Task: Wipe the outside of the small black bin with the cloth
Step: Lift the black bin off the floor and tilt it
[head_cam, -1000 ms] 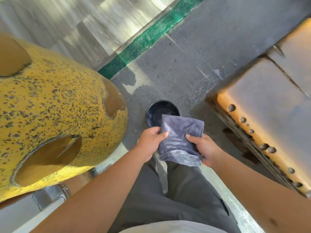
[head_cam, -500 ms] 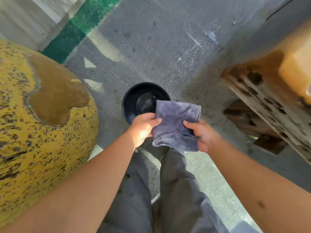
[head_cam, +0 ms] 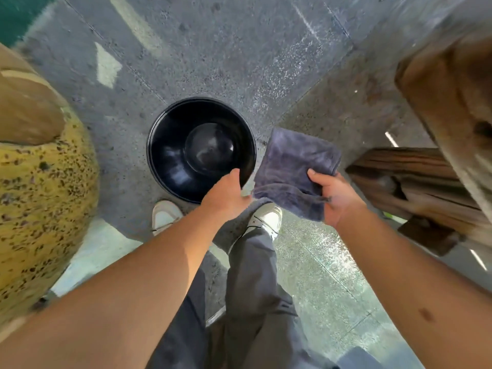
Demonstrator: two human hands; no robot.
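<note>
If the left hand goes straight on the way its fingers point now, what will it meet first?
Most likely the near rim of the black bin; the left hand already overlaps it here, though the depth between them is unclear.

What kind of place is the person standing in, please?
Probably an outdoor paved area, perhaps a yard or playground. The ground is sunlit speckled concrete, a large worn yellow painted structure stands on the left, and weathered wooden planks on the right.

A big yellow speckled rounded object fills the left edge. Worn wooden pallets sit at right on grey concrete floor; a green stripe crosses the top-left corner.
</note>
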